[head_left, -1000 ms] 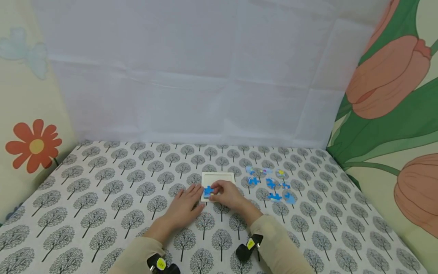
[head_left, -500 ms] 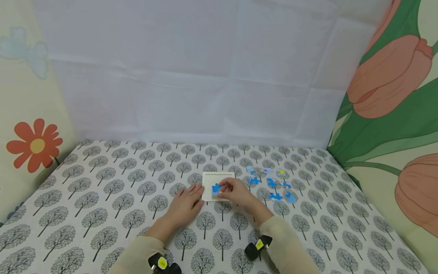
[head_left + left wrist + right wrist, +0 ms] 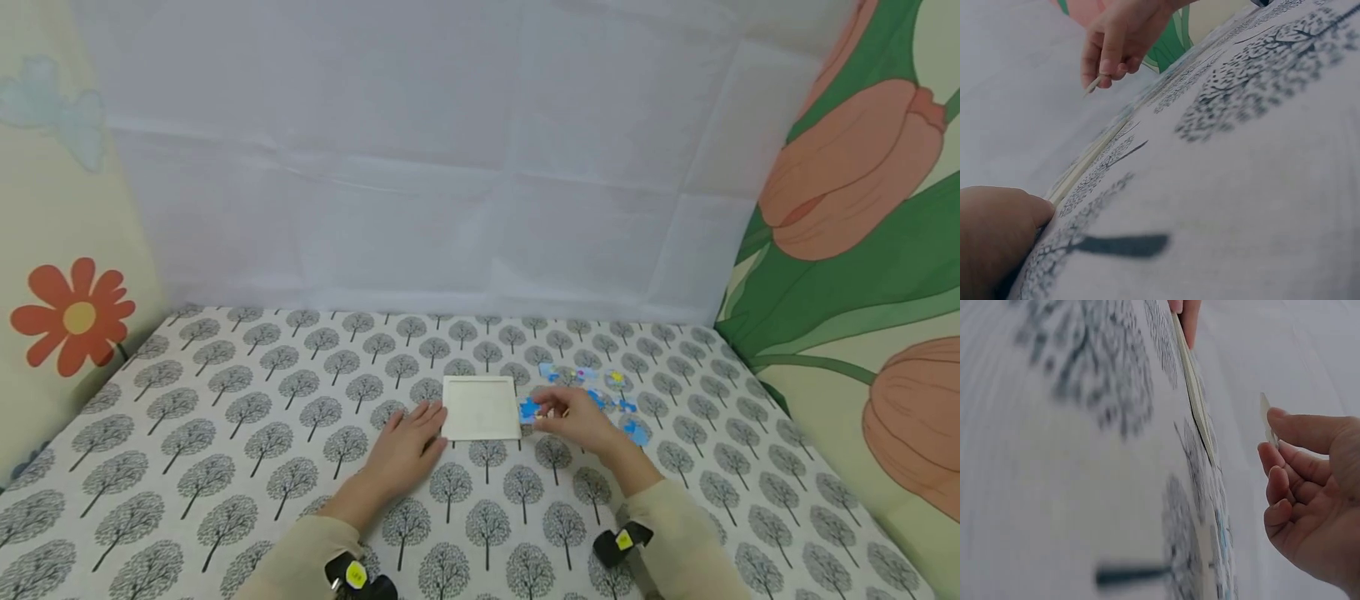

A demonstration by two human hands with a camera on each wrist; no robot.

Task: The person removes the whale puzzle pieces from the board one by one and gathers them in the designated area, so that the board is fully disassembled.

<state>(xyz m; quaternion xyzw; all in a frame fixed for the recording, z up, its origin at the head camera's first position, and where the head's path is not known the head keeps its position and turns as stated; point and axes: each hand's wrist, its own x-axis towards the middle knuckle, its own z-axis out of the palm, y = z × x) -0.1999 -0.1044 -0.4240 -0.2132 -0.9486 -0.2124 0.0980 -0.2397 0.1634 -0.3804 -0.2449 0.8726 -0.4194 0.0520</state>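
My right hand (image 3: 576, 418) pinches a blue jigsaw puzzle piece (image 3: 528, 410) between thumb and fingertips, just right of the puzzle tray. In the right wrist view the puzzle piece (image 3: 1267, 419) is seen edge-on, raised above the tablecloth. The white square puzzle tray (image 3: 482, 408) lies flat with a bare inside and a low rim. My left hand (image 3: 405, 446) rests palm down with its fingers straight, fingertips at the tray's left edge. The left wrist view shows its thumb (image 3: 1038, 209) at the tray rim, and the other hand (image 3: 1116, 47) holding the piece higher up.
Several loose puzzle pieces (image 3: 636, 432) lie to the right of the tray, partly hidden behind my right hand. A tree-print cloth (image 3: 300, 467) covers the table. A white sheet (image 3: 405, 167) hangs at the back.
My right hand has carried the blue puzzle piece from the tray's left part rightwards, past its right edge. The tray's inside now shows fully. My left hand has stayed in place.
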